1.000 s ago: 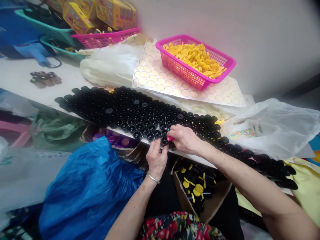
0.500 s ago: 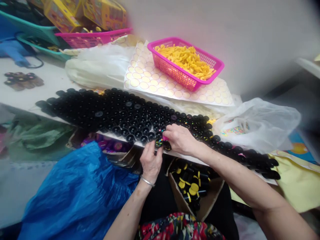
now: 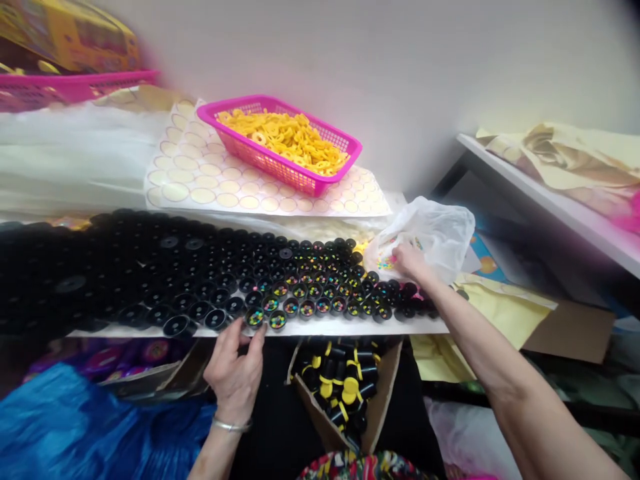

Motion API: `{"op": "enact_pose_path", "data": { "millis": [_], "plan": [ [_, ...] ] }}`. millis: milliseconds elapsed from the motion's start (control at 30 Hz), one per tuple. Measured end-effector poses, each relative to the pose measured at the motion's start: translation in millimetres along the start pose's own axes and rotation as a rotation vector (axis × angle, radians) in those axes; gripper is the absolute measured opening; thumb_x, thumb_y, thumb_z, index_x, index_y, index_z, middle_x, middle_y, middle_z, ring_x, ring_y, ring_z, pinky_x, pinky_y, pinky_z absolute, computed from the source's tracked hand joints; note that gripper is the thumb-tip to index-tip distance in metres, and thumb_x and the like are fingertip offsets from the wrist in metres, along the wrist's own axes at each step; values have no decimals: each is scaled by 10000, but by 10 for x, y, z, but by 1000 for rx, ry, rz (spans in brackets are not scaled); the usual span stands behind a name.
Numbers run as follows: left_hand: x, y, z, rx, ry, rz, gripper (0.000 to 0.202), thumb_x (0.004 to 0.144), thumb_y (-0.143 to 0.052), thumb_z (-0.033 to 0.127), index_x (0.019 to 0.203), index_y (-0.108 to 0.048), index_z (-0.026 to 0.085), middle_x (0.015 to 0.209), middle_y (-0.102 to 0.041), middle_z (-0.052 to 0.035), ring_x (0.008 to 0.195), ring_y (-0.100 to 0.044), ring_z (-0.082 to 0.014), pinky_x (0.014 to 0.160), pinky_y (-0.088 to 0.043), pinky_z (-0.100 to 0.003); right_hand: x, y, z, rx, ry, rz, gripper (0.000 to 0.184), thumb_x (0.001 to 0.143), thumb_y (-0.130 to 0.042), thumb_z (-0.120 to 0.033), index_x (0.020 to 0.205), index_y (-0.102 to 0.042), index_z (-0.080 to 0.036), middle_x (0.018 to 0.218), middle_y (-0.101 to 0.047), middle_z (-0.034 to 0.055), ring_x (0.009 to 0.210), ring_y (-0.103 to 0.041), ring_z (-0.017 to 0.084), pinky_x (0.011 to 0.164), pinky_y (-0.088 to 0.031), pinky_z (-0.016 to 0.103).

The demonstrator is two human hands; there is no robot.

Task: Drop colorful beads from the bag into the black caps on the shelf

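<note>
Rows of small round black cups [image 3: 200, 311] stand packed along a white board [image 3: 320, 328]; many on the right side contain tiny coloured beads. At the front edge, my left hand [image 3: 234, 367] has its thumb and fingers closed around a black cup [image 3: 255, 317] with beads inside. Beside that cup stands another bead-filled cup [image 3: 277, 320]. My right hand [image 3: 411, 260] reaches into the mouth of a white plastic bag [image 3: 445, 230] at the right, its fingers bent down at the coloured beads [image 3: 385, 263]. Whatever is between those fingertips is hidden.
A pink basket [image 3: 280, 170] of yellow plastic pieces rests on sticker sheets [image 3: 200, 193] behind the cups. Below the board, a cardboard box [image 3: 387, 393] holds black pieces with yellow caps. Blue plastic [image 3: 65, 427] lies lower left; a white shelf [image 3: 550, 200] juts in at right.
My right hand has left the front cups and moved right into the plastic bag. My left hand stays at the front row of cups. The view has turned to the right.
</note>
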State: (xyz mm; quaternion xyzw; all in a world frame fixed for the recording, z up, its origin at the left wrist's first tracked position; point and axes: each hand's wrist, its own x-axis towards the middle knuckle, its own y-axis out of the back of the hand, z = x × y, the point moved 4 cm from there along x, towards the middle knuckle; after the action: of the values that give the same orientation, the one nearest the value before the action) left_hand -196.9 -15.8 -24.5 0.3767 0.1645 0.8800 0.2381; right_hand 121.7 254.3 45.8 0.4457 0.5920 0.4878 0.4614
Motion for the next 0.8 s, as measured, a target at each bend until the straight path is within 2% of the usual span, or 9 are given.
{"op": "enact_pose_path", "data": {
  "millis": [67,167,300,400,500,567,667,733,800],
  "plan": [
    [-10,13,21,-11,-24,-6,321,780,-685,324,1044,-643,146,739,-617,-7,644,-584,-120,732,-502,-249,37,-87,-11,18,39,-52,166,630,-542,-54,690,-686,-112,859,-683,180,915,-615,295,767,-407,333],
    [-15,23,36,-20,-50,-4,306,792,-674,288,1057,-636,140,776,-626,-15,641,-574,-107,735,-504,-241,54,-220,-92,123,133,-122,145,571,-545,-62,612,-653,-150,691,-659,75,782,-610,230,686,-395,287],
    [-4,35,42,-40,-57,-9,303,796,-670,283,1063,-630,144,773,-628,-13,660,-586,-114,768,-510,-262,35,-294,-70,301,162,-138,120,575,-547,-140,653,-638,-155,586,-601,-6,610,-554,153,565,-384,248],
    [-40,80,77,-56,-99,30,286,779,-691,260,1036,-635,149,784,-638,-20,643,-583,-110,744,-510,-261,-8,-274,67,690,49,-109,178,551,-646,-235,707,-631,-151,580,-604,-18,554,-545,138,551,-422,259],
    [-165,115,116,-79,-169,38,244,755,-713,203,983,-643,147,790,-647,-22,597,-560,-90,673,-496,-230,-65,-243,185,1158,-64,-87,285,426,-763,-232,656,-613,-156,570,-612,-21,546,-564,137,587,-462,285],
    [-289,103,116,-101,-178,-29,195,769,-697,187,952,-641,148,777,-644,-16,576,-549,-80,618,-481,-206,-103,-198,209,1262,-73,-63,313,378,-796,-208,625,-610,-158,566,-610,-27,538,-566,130,593,-470,291],
    [-475,44,76,-80,-129,-163,116,828,-625,231,911,-633,151,781,-645,-21,571,-553,-86,554,-471,-189,-155,-95,132,1331,-21,-28,302,388,-813,-199,621,-625,-163,602,-618,-25,552,-562,122,596,-479,291],
    [-546,-8,48,37,-106,-238,144,852,-570,258,905,-639,143,853,-661,-60,684,-598,-134,613,-501,-223,-182,-10,-23,1372,62,-26,281,416,-816,-194,636,-643,-169,646,-633,-17,580,-560,117,599,-476,280],
    [-548,-78,28,243,-72,-341,204,848,-536,271,942,-655,133,983,-654,-115,876,-600,-223,720,-512,-309,-210,74,-267,1393,163,-54,260,446,-814,-182,655,-659,-176,676,-638,-12,615,-558,115,615,-468,268]
  ]
}}
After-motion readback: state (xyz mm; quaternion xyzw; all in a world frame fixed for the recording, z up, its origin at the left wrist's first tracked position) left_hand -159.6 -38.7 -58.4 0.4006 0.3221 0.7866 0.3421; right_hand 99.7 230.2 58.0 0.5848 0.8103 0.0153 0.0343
